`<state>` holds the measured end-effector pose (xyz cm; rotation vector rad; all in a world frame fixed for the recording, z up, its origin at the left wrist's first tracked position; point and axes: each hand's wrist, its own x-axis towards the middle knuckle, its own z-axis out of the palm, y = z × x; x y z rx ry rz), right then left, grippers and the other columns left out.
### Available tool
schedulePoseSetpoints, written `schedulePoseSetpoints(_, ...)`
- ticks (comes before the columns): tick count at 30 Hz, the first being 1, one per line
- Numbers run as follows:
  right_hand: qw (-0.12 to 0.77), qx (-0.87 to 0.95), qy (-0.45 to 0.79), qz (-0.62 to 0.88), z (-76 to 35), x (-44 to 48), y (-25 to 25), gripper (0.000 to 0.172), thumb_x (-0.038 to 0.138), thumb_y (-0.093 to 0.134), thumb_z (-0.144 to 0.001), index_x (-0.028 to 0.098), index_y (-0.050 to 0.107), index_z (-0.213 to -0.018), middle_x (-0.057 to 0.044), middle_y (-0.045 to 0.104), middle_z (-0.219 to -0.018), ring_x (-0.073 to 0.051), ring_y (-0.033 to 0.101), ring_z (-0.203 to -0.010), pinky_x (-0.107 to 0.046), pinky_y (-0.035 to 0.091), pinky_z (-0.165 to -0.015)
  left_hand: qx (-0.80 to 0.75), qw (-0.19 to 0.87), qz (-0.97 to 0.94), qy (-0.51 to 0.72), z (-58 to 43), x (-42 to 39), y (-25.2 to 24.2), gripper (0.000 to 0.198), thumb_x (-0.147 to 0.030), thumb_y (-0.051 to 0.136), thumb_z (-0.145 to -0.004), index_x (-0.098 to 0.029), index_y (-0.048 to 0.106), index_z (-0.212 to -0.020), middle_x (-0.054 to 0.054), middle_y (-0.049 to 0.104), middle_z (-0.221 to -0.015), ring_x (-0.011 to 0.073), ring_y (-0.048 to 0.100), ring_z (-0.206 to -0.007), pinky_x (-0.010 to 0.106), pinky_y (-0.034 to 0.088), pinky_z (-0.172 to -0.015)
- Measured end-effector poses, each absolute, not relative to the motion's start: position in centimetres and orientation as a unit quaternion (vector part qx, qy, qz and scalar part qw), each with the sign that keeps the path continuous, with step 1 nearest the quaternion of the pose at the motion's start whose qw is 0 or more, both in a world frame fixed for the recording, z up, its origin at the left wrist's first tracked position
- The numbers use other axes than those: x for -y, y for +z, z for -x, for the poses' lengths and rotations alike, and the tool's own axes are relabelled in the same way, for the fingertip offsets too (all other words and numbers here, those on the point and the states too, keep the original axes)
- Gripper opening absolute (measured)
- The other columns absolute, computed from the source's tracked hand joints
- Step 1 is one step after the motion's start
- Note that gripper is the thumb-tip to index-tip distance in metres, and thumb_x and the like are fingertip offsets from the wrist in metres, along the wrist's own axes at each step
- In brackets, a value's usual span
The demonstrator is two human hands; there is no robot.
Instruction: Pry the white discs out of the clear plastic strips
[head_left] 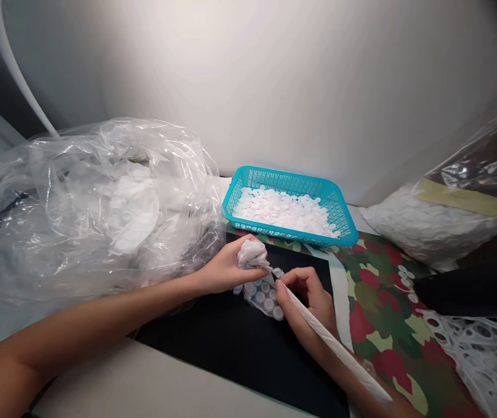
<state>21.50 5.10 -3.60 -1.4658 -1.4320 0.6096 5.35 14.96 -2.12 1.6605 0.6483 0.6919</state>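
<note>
My left hand (226, 261) is closed around a crumpled white wad (252, 255) that looks like thin plastic or cloth. Just below it, several small translucent round caps (269, 303) lie on a black mat (240, 348), perhaps inside a clear bag; I cannot tell. My right hand (312, 299) sits beside these caps with thumb and forefinger pinched together. It grips a long white stick (339, 342), which slants back over the wrist. One cap is close to my right fingertips, and whether they touch it is unclear.
Behind my hands stands a turquoise basket (292, 233) of small white discs (278, 206). A large clear plastic bag (100, 203) bulges at left. At right are a filled bag (427, 223) with yellow tape, a camouflage cloth (374, 296), loose rings (405, 274) and white perforated netting (483, 354).
</note>
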Motion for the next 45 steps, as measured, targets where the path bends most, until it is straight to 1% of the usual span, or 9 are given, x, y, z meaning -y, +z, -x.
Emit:
schedulePoseSetpoints(6, 0.461, 0.611, 0.246, 0.594, -21.79, -5.23, -3.93, 0.008, 0.025, 0.056, -0.084, 0.022, 0.049, -0.082, 0.003, 0.055, -0.068, -0.011, 0.054, -0.054, -0.021, 0.044, -0.051, -0.27, 0.59, -0.702, 0.295, -5.36, -14.86, -2.18, 0.024, -0.026, 0.069, -0.076, -0.015, 0.052, -0.088, -0.001, 0.051, -0.081, 0.0122, 0.052, -0.074, 0.024, 0.043, -0.068)
schedulePoseSetpoints(11, 0.445, 0.635, 0.241, 0.583, -21.94, -5.25, -4.1, 0.004, 0.023, 0.053, -0.085, 0.023, 0.049, -0.084, 0.003, 0.055, -0.072, -0.012, 0.055, -0.059, -0.021, 0.044, -0.056, -0.258, 0.589, -0.71, 0.286, -5.26, -14.94, -2.3, 0.024, -0.028, 0.07, -0.076, -0.015, 0.053, -0.087, 0.0, 0.055, -0.081, 0.0129, 0.053, -0.073, 0.024, 0.044, -0.067)
schedulePoseSetpoints(17, 0.462, 0.614, 0.243, 0.592, -21.84, -5.27, -4.01, 0.007, 0.026, 0.055, -0.083, 0.022, 0.049, -0.081, 0.003, 0.055, -0.068, -0.011, 0.054, -0.054, -0.021, 0.044, -0.053, -0.267, 0.595, -0.699, 0.294, -5.37, -14.81, -2.02, 0.023, -0.027, 0.068, -0.076, -0.015, 0.053, -0.088, -0.001, 0.052, -0.081, 0.0121, 0.052, -0.073, 0.023, 0.043, -0.067)
schedulePoseSetpoints(20, 0.473, 0.598, 0.247, 0.598, -21.71, -5.23, -3.78, 0.008, 0.027, 0.056, -0.083, 0.022, 0.05, -0.081, 0.002, 0.058, -0.071, -0.013, 0.056, -0.059, -0.022, 0.045, -0.054, -0.282, 0.591, -0.696, 0.293, -5.4, -14.83, -1.88, 0.023, -0.024, 0.068, -0.076, -0.015, 0.052, -0.09, -0.001, 0.05, -0.083, 0.012, 0.052, -0.075, 0.023, 0.043, -0.068)
schedulePoseSetpoints(25, 0.485, 0.583, 0.252, 0.601, -21.51, -5.15, -3.45, 0.008, 0.027, 0.055, -0.082, 0.022, 0.05, -0.079, 0.002, 0.057, -0.069, -0.012, 0.055, -0.056, -0.022, 0.044, -0.052, -0.291, 0.564, -0.726, 0.264, -5.21, -15.07, -2.27, 0.032, -0.029, 0.07, -0.075, -0.016, 0.052, -0.098, 0.003, 0.056, -0.09, 0.0169, 0.057, -0.084, 0.028, 0.046, -0.073)
schedulePoseSetpoints(29, 0.491, 0.582, 0.252, 0.597, -21.54, -4.99, -3.4, 0.01, 0.025, 0.056, -0.08, 0.022, 0.048, -0.075, 0.004, 0.053, -0.066, -0.011, 0.05, -0.054, -0.021, 0.041, -0.051, -0.304, 0.534, -0.745, 0.26, -5.13, -15.17, -2.55, 0.039, -0.035, 0.073, -0.071, -0.017, 0.053, -0.099, 0.002, 0.056, -0.088, 0.0162, 0.056, -0.08, 0.026, 0.047, -0.07)
schedulePoseSetpoints(34, 0.487, 0.576, 0.262, 0.602, -21.63, -4.98, -3.43, 0.01, 0.025, 0.056, -0.077, 0.022, 0.047, -0.074, 0.005, 0.05, -0.062, -0.011, 0.047, -0.051, -0.021, 0.037, -0.048, -0.304, 0.54, -0.741, 0.259, -5.18, -15.14, -2.6, 0.034, -0.032, 0.071, -0.074, -0.017, 0.053, -0.098, 0.0, 0.056, -0.085, 0.0133, 0.055, -0.075, 0.024, 0.045, -0.066)
schedulePoseSetpoints(41, 0.471, 0.57, 0.279, 0.612, -21.63, -5.26, -3.44, 0.01, 0.026, 0.056, -0.078, 0.022, 0.047, -0.074, 0.006, 0.049, -0.06, -0.01, 0.046, -0.049, -0.02, 0.037, -0.047, -0.289, 0.551, -0.738, 0.262, -5.21, -15.04, -2.61, 0.032, -0.026, 0.069, -0.075, -0.017, 0.052, -0.101, 0.002, 0.059, -0.088, 0.0153, 0.057, -0.08, 0.026, 0.046, -0.071)
schedulePoseSetpoints(45, 0.463, 0.572, 0.282, 0.615, -21.62, -5.33, -3.47, 0.009, 0.025, 0.055, -0.078, 0.022, 0.048, -0.074, 0.005, 0.049, -0.061, -0.01, 0.047, -0.05, -0.02, 0.038, -0.047, -0.278, 0.558, -0.737, 0.262, -5.23, -15.07, -2.59, 0.029, -0.024, 0.068, -0.075, -0.016, 0.054, -0.098, 0.002, 0.058, -0.088, 0.015, 0.057, -0.08, 0.025, 0.046, -0.072)
